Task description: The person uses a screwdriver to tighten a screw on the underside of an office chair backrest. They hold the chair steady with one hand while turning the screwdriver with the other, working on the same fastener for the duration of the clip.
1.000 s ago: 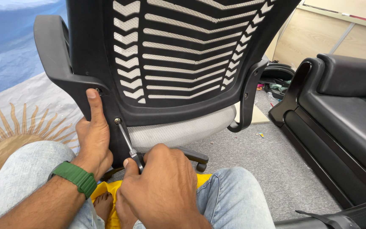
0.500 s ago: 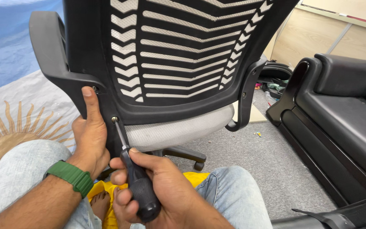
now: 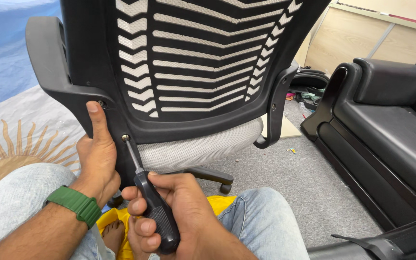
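Observation:
A black office chair [image 3: 184,58] with a slotted back and a grey mesh seat [image 3: 193,147] stands in front of me, its back toward me. My left hand [image 3: 97,154], with a green band on the wrist, grips the chair's left armrest bracket, thumb pointing up. In my right hand [image 3: 174,216] is a black-handled screwdriver [image 3: 155,214]. Its metal shaft slants up and left, with the tip on a screw [image 3: 125,138] in the lower left corner of the chair's frame.
A black leather armchair [image 3: 386,120] stands to the right on grey carpet. A cloth with a sun pattern [image 3: 10,149] lies at the left. My knees in light jeans frame the bottom, with yellow fabric [image 3: 116,226] between them. Small clutter lies behind the chair.
My right hand has slid down from the shaft to the screwdriver's handle and now grips it lower. The tip stays at the screw. The left hand has hardly moved.

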